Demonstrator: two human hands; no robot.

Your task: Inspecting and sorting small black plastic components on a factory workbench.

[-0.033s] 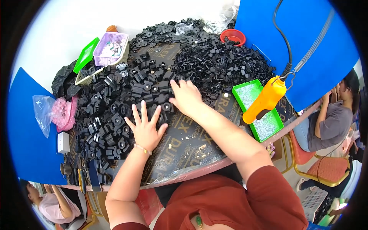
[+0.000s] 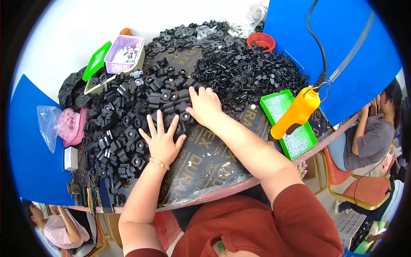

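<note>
Blue panels (image 2: 364, 64) wall off this bench (image 2: 201, 177), and the bench top is dark printed board, kinda scuffed, with pale flecks near the front. The black blocks (image 2: 130, 135) cover its left and middle, spread right around the left grip (image 2: 162, 143), which is splayed wide over their near edge. The right grip (image 2: 206, 107) is loose too, thumb apart, at the blocks' right edge beside the heap of pegs (image 2: 248, 70). Can't see either grip clasping anything, though the undersides are hidden.

My guess: blocks are hard plastic, light, stiff, tough, a bit slick. I'd pinch one across its flat sides rather than the rounded bits. They look satin, chunky and grooved, some with round holes. The pegs are skinnier with flat heads, and the discs (image 2: 191, 38) at the far side look thin, so grab those by the rim.
</note>
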